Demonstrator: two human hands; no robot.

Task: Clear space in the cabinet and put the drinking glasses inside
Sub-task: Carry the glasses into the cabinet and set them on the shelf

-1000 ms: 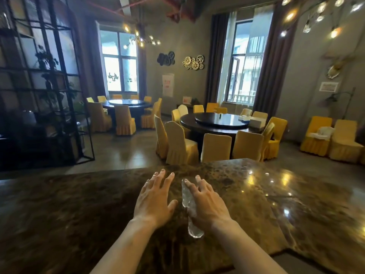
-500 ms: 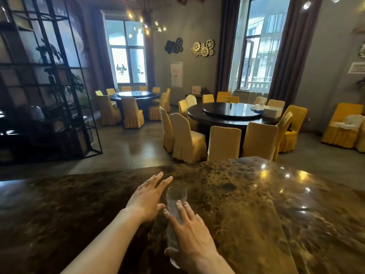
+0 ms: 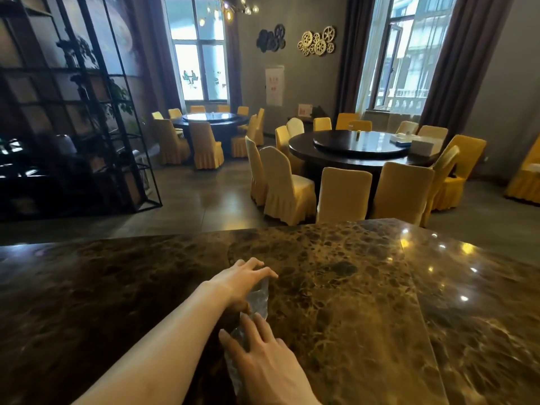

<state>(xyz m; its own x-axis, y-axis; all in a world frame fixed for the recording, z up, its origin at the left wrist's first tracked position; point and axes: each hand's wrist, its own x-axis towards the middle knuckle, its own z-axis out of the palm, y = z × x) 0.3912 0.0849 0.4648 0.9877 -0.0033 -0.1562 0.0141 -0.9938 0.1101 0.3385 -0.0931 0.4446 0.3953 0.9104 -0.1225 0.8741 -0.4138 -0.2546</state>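
Right hand drew nearer; glasses between it and left hand.

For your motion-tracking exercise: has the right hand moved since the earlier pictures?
Yes. The right hand has drawn back toward the person, away from the marble counter's far edge, while the left hand stays farther out by the glass.

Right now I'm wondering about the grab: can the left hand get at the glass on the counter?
Probably yes. The left hand is already against the glass on the counter, fingers spread over its top, and nothing lies between them.
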